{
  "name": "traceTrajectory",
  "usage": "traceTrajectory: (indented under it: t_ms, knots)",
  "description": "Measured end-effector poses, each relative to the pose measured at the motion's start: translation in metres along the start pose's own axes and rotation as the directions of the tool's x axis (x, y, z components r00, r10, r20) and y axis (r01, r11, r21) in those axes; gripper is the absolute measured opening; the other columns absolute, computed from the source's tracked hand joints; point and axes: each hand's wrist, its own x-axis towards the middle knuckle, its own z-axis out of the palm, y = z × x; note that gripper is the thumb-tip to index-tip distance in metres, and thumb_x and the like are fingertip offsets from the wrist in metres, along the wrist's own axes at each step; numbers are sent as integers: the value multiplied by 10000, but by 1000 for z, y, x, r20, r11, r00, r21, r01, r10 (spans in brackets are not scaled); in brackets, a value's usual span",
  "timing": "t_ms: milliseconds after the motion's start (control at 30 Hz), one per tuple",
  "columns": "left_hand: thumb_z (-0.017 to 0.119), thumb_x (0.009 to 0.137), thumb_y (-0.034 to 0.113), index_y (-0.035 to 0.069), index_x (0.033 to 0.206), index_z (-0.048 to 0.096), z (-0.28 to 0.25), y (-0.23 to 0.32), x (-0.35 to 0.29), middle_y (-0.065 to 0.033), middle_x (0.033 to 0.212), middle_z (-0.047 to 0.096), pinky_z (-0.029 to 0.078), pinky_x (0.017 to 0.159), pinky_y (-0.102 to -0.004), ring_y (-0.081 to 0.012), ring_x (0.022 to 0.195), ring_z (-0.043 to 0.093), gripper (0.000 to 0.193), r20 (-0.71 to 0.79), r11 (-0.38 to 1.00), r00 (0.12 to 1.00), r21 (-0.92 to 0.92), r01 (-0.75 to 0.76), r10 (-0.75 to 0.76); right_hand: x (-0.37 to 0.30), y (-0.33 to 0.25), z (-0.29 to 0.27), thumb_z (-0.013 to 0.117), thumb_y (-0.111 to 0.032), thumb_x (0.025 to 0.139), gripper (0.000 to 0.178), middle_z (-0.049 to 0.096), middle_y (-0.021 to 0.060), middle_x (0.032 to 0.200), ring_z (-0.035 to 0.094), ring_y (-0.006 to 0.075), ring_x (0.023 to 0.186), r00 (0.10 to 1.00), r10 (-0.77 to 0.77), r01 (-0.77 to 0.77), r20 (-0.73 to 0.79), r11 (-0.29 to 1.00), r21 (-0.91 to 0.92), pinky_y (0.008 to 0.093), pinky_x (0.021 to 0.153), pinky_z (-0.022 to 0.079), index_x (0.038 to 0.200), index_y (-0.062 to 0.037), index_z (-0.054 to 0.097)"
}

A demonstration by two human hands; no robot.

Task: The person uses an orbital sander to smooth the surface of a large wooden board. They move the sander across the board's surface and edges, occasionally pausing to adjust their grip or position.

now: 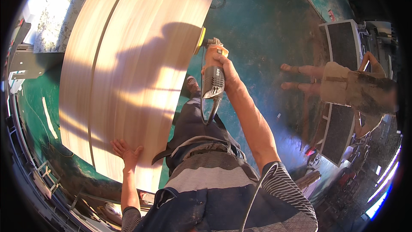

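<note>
My right hand (228, 71) is wrapped round the body of an orange and dark grey angle grinder (213, 79). Its yellow-edged disc (200, 41) stands on edge against, or very close to, the right long edge of a wooden panel (141, 51); contact is hard to tell. Flat on the near end of the panel lies my left hand (125, 152), fingers spread and holding nothing. A second board (86, 60) lies alongside, with a narrow dark gap between the two. From the grinder's rear a black cord (210, 118) loops down by my leg.
At the right a person (347, 83) in light shorts stands by dark panels with pale edges (341, 43). A grey cable (256, 193) runs over my right side. A speckled slab (58, 17) is at the upper left. A pale strip (49, 118) lies on the green floor (266, 43).
</note>
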Motion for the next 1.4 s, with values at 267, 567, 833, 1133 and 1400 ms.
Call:
traceTrajectory:
  t_ms: [267,567,833,1133,1400]
  knots:
    - [680,785,736,-31,1567,227,-25,20,13,-273,1676,16,-35,1218,-605,-458,1546,-93,1185,91,997,993,-18,71,-69,-47,79,-1,569,-372,968,511,659,218,817,690,313,662,1000,-21,21,18,1000,-4,435,599,605,1191,79,478]
    - [679,781,754,5,1551,272,-18,20,25,-259,1659,104,-10,1209,-629,-458,1547,-49,1149,-38,998,998,-57,41,-43,-76,145,-9,589,-369,963,520,665,223,839,699,317,676,1000,6,-6,3,998,59,439,597,611,1207,74,467]
    - [671,766,784,45,1545,305,0,25,35,-240,1660,106,0,1197,-659,-469,1542,-39,1133,-102,999,994,-23,44,-46,-120,197,-10,585,-388,940,466,669,203,840,689,314,695,997,6,-6,-82,1000,-2,441,606,582,1147,28,548]
    - [603,816,792,-8,1535,330,-15,32,29,-256,1647,141,-8,1201,-654,-479,1539,-36,1110,-130,994,990,-79,-70,60,-166,275,-15,604,-396,956,508,673,217,830,690,303,645,995,45,-38,-92,997,72,426,582,605,1041,104,572]
    - [728,813,619,3,1464,363,1,-73,-38,-234,1571,230,82,1197,-648,-504,1513,52,969,-160,908,895,17,-419,416,-158,267,-32,623,-353,942,563,665,242,815,692,331,635,993,-77,85,-93,992,91,433,561,607,1222,98,435]
